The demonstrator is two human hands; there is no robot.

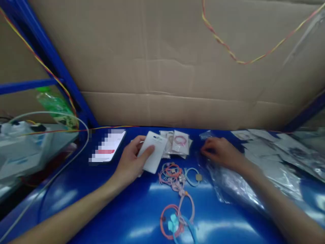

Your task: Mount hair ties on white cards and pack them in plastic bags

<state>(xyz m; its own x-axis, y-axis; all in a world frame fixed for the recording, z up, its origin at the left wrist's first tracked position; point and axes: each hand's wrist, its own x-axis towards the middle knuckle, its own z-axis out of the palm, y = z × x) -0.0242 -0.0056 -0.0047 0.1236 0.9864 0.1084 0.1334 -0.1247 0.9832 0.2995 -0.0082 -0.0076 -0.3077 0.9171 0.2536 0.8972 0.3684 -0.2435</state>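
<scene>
My left hand (pixel 132 154) grips a small stack of white cards (pixel 153 152), each with a hanging slot at the top, thumb across the front. My right hand (pixel 219 152) is closed, fingertips pinched together above clear plastic bags (pixel 228 184); whether anything is between them I cannot make out. Between the hands lies a tangle of coloured hair ties (pixel 172 173), with a light blue one (pixel 193 177) beside it. Nearer me are a coral hair tie (pixel 162 220) and a blue one (pixel 191 232). Behind them sit packed hair ties on cards (pixel 180 142).
A phone (pixel 109 145) lies at the back left. Several bagged cards (pixel 269 156) spread over the right side of the blue table (pixel 122 210). A green bottle (pixel 57 106) stands past the blue frame (pixel 61 61). A cardboard wall (pixel 165 67) closes the back; a twisted wire (pixel 228 51) hangs before it.
</scene>
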